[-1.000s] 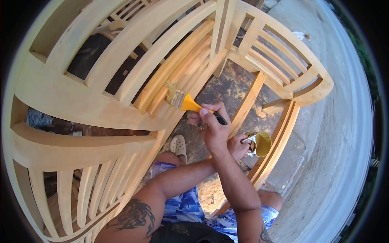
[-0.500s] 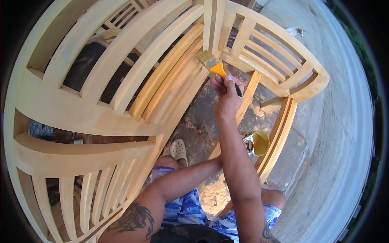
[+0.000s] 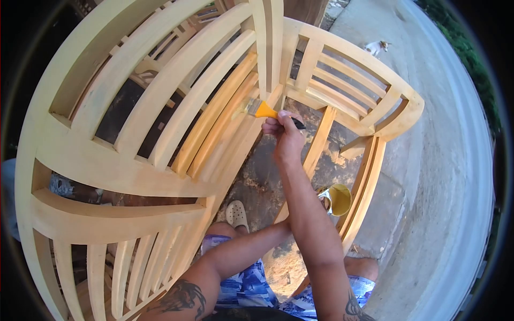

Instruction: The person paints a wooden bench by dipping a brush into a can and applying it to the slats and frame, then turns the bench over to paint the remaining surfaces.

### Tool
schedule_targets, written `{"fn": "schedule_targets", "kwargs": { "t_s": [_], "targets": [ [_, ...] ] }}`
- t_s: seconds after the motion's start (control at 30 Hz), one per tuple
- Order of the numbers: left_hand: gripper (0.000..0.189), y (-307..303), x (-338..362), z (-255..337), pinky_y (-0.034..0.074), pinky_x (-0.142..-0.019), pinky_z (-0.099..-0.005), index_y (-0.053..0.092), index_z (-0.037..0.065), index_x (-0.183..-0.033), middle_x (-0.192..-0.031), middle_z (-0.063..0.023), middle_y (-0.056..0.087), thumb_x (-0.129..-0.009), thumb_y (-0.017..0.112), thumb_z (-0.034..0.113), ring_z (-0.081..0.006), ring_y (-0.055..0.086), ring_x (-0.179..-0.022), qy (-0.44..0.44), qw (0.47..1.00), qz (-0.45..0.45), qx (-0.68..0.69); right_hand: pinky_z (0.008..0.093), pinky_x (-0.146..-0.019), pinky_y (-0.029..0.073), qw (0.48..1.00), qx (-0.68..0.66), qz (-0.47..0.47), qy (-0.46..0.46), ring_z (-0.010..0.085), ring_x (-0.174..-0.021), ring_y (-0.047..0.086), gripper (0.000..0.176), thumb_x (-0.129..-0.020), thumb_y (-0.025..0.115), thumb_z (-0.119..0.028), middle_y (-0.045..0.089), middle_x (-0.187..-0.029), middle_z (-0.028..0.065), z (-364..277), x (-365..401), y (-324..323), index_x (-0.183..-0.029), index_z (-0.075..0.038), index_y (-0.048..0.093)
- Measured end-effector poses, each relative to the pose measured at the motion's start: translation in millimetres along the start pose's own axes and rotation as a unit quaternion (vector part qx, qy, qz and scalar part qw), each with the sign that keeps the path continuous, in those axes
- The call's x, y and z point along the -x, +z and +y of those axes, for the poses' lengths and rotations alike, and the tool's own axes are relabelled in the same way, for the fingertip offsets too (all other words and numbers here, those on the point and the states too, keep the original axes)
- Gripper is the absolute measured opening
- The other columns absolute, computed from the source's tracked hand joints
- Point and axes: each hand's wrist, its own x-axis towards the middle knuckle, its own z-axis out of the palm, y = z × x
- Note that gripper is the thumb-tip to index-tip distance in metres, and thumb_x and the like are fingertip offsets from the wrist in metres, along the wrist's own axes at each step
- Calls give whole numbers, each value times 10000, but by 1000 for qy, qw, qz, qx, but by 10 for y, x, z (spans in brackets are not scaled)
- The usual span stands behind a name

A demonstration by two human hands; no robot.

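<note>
My right hand (image 3: 284, 128) is closed round a flat paintbrush (image 3: 265, 110) with a yellow and black handle. Its bristles meet the lower back slats of a pale wooden bench (image 3: 126, 147), close to the corner post. Two slats (image 3: 217, 115) there look more orange than the bare wood around them. My left forearm (image 3: 262, 241) passes under the right one toward a metal can (image 3: 339, 200) with yellowish insides. The right forearm hides most of my left hand, which appears to grip the can at its near side.
The bench's slatted side (image 3: 348, 80) stands at the far right, with seat rails (image 3: 367, 187) running toward me. Below is a stained floor (image 3: 262, 160). A pale road (image 3: 428, 160) runs along the right, where a small white and brown animal (image 3: 377, 47) lies.
My right hand has moved the brush left and down along the slats, its handle now lying flatter. The view has shifted slightly; the can stays beside my right forearm.
</note>
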Motion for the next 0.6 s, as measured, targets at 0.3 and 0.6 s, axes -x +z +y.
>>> {"fn": "schedule_targets", "kwargs": {
  "t_s": [0.3,0.6],
  "targets": [
    [357,65,-86,103,520,-809,-316,569,38,-1166,-1086,-74,637,-928,712,263,-161,626,-960,11,985,11,-174,346,-659,587,1000,-23,10,12,237,-674,688,160,-974,556,-129,684,-863,143,-47,-212,72,-1066,1,535],
    [412,112,-82,178,513,-832,-342,557,48,-1189,-1089,-78,634,-919,721,313,-174,617,-1007,86,921,61,-376,326,-585,558,1000,4,-2,25,213,-608,657,150,-958,555,-147,665,-769,124,-204,-455,-15,-999,-3,552]
  ]
}}
